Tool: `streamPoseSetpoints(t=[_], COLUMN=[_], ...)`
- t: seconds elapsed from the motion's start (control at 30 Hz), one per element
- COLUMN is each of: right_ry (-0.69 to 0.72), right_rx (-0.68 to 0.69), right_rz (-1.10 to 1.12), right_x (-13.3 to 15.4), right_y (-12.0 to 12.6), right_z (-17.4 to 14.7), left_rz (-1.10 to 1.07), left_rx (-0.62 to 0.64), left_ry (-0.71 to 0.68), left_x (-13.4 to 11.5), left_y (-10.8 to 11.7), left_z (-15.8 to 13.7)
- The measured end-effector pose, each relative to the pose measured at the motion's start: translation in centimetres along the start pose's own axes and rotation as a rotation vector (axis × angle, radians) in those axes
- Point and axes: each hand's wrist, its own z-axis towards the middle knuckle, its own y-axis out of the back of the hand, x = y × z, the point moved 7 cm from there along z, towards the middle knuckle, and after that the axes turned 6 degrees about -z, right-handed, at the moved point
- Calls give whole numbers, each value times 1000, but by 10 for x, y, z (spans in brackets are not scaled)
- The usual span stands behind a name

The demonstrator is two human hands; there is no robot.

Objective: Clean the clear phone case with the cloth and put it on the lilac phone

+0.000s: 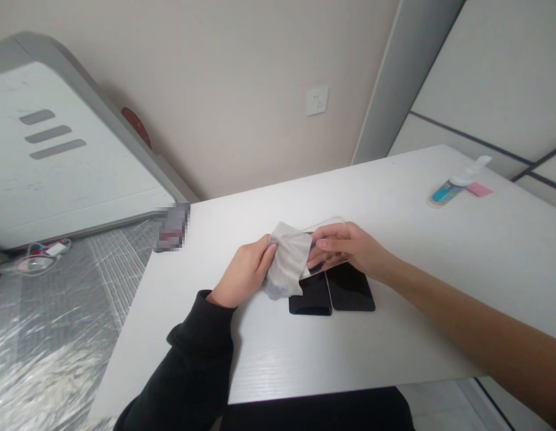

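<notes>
My left hand pinches a pale grey cloth, which hangs in folds over the left end of a glossy, light-edged phone. Curled fingers of my right hand are at the phone's right end, partly mirrored in its dark surface. The cloth and fingers hide much of this phone. Just below it, two black-screened devices lie flat side by side on the white table: a smaller phone and a wider one. A thin white cable loops behind my right hand.
A spray bottle with a blue label stands at the table's far right, beside a pink slip. At the left edge lies a pixelated dark object. A wall socket is behind, and a white-and-grey panel rises at left.
</notes>
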Motion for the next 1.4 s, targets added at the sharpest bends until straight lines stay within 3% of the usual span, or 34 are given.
streamPoseSetpoints(t=[0.2, 0.47, 0.67, 0.8, 0.9, 1.2, 1.4], right_ry=[-58, -115, 19, 57, 94, 104, 109], right_rx=[124, 292, 155, 105, 66, 180, 130], right_rz=[-62, -64, 149, 21, -115, -240, -101], right_x=[-4, -7, -9, -10, -7, -6, -6], right_y=[-7, -39, -32, -34, -39, -58, -53], right_z=[0, -14, -5, -4, -8, -20, -16], left_rz=[97, 156, 143, 62, 2, -100, -170], left_rx=[128, 71, -118, -188, -202, -173, -198], left_ry=[-84, -71, 80, 131, 144, 140, 92], left_x=[-10, -27, -13, -5, -2, 2, -5], left_y=[-12, -25, -7, -5, -7, -3, -6], left_z=[-6, -14, -11, -9, -7, -4, -6])
